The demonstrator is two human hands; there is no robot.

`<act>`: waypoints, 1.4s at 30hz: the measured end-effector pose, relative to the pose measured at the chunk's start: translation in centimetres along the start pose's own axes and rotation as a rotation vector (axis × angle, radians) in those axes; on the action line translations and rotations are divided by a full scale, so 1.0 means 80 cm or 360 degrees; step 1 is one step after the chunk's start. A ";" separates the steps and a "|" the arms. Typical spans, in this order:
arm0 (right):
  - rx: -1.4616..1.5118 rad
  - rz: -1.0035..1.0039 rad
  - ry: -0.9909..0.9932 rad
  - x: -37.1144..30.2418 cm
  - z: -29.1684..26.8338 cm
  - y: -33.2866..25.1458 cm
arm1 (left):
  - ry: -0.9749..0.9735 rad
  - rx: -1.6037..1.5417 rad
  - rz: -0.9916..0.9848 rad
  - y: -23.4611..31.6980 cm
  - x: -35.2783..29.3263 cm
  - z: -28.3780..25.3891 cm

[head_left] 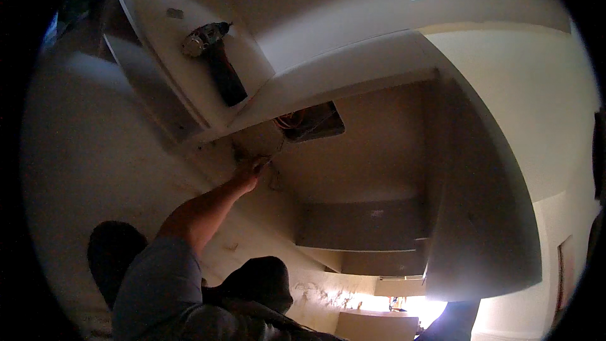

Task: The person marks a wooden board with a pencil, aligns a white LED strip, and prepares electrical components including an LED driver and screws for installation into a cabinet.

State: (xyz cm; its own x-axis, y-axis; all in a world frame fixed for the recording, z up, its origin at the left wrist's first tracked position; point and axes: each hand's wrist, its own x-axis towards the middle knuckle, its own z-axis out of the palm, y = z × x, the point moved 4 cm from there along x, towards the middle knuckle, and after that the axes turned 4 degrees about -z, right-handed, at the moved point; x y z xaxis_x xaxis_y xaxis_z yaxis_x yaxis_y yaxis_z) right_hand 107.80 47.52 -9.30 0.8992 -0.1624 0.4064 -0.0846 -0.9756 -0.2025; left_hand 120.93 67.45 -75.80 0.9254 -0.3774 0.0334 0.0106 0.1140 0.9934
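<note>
My left arm, in a grey sleeve, reaches from the lower left into a dim, pale cabinet (pixel 369 167). My left hand (pixel 252 170) is closed, its fingers pinched around a thin wire (pixel 278 149). The wire runs up toward a dark rectangular cut-out (pixel 320 125) in the cabinet's panel. Some orange-brown cable shows inside that opening, at its left end. Another thin loop hangs just below my fingers, blurred in the shadow. My right hand does not show.
Above my hand, a cordless drill (pixel 218 66) lies on a pale panel. An open compartment with a raised edge (pixel 151 88) is left of it. The cabinet's large side panel (pixel 486 215) stands at the right. Bright light comes from the lower right.
</note>
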 end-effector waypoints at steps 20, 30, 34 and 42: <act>0.0573 0.0180 -0.0318 0.012 0.031 -0.013 | -0.0702 0.0567 -0.0431 0.011 -0.127 -0.043; 0.0247 0.0362 -0.0313 -0.019 0.034 -0.103 | -0.0368 0.0542 -0.0603 0.015 -0.147 -0.105; 0.0306 0.0260 -0.0320 0.014 0.079 -0.100 | -0.0678 0.1195 -0.0567 -0.079 -0.163 -0.155; -0.0002 0.0149 0.0032 0.000 0.038 -0.058 | -0.0857 0.1301 -0.0491 -0.065 -0.172 -0.124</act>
State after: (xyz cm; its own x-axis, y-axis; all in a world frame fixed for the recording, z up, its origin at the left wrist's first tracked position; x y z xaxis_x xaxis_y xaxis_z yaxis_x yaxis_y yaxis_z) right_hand 109.50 52.50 -11.04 0.8785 -0.2555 0.4038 -0.1681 -0.9562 -0.2395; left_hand 111.85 81.15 -82.52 0.6314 -0.6696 -0.3912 -0.2283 -0.6426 0.7314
